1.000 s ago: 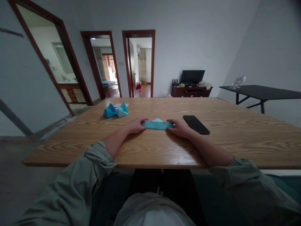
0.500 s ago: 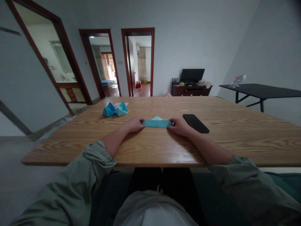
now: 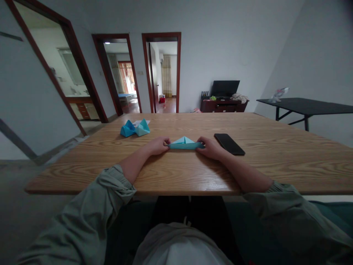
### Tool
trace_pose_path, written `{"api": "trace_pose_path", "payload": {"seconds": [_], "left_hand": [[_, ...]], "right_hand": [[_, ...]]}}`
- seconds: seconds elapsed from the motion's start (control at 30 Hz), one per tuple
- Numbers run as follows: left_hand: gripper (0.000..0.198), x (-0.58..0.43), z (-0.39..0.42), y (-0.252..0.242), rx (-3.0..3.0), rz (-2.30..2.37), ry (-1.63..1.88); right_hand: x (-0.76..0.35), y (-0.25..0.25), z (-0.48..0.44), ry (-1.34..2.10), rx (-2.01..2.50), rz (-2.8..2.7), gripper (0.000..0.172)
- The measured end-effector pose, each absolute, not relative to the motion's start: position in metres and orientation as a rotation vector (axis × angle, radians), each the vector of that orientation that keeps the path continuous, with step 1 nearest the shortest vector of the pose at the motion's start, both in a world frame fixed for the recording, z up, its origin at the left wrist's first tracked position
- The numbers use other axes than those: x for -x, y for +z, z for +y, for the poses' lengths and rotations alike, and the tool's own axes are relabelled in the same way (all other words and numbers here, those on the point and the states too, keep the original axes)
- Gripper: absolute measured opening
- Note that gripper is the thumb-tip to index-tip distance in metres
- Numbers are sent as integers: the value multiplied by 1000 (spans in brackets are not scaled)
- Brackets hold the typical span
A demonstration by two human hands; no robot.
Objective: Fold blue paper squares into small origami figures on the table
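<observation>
Watching from far, I see the left hand (image 3: 159, 145) and the right hand (image 3: 210, 148) pinching 2 ends of the folded turquoise paper (image 3: 184, 146). It is between them at the wooden table (image 3: 176, 173), left of the black phone (image 3: 229, 144).

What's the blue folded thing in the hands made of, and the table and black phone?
The light-blue folded strip with a peak looks like matte paper: sharply creased.
The broad brown table seems slightly glossy wood or laminate, showing grain and shine.
The flat black rectangular phone probably has smooth glass: its front is dark and even.
</observation>
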State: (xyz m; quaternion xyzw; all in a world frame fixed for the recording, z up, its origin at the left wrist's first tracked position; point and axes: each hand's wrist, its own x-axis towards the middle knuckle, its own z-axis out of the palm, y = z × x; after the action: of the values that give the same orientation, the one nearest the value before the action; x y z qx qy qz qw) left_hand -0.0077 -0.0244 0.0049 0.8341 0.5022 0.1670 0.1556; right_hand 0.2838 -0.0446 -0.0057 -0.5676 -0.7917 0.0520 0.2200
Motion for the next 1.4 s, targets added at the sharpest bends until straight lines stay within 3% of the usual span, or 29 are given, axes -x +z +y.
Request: {"api": "trace_pose_path", "payload": {"seconds": [0.3, 0.57, 0.8, 1.1, 1.23, 1.4], "left_hand": [[15, 6, -24, 2, -2503, 1262, 688], [13, 4, -30, 5, -2671, 971, 921], [11, 1, -37, 13, -2810, 870, 1007], [10, -1, -38, 10, -2780, 836, 1093], [9, -3, -37, 8, -2646, 899, 1088], [25, -2, -33, 2, -2398, 1050, 1002]], "right_hand": [[-284, -8, -43, 608, 1469, -2034, 74], [-287, -15, -33, 850, 1364, -1874, 93], [-277, -2, -38, 1046, 1346, -1469, 57], [-280, -1, -44, 967, 1340, -1520, 65], [-281, -2, -44, 1035, 1197, -1574, 48], [-280, -1, -45, 1027, 1134, -1603, 31]]}}
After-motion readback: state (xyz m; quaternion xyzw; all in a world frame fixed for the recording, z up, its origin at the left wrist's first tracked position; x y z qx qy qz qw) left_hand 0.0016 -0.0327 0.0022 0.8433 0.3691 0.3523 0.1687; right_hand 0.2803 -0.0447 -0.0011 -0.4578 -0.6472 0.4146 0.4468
